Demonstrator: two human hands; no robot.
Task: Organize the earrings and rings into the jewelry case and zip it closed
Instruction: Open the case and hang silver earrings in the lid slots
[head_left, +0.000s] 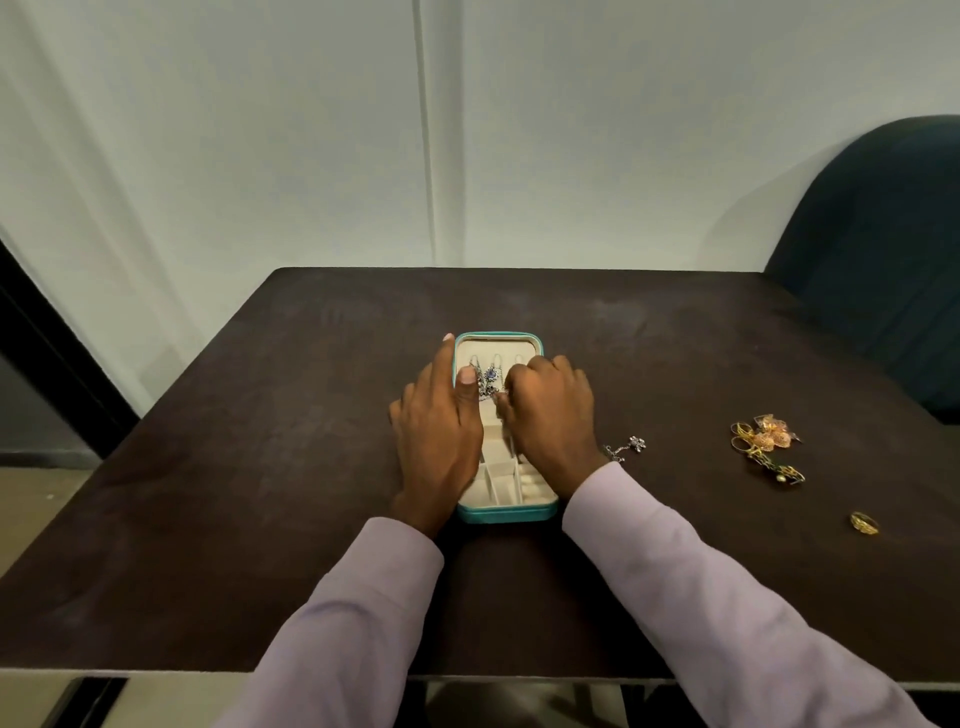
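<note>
- 1 teal jewelry case (506, 514) open, mid-bench (260, 467).
- 2 hands over it: left hand (441, 436) fingers spread; right hand (553, 415) fingers pinching a silver earring (491, 382).
- 1 silver earring loose (626, 448), 1 gold cluster (769, 447), 1 gold ring (864, 522) to the right.

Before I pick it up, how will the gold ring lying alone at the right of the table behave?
The gold ring looks small and thin, so probably light and stiff. Its round band may roll if nudged on the smooth dark table. Being metal, it could slip; pinch it firmly.
</note>
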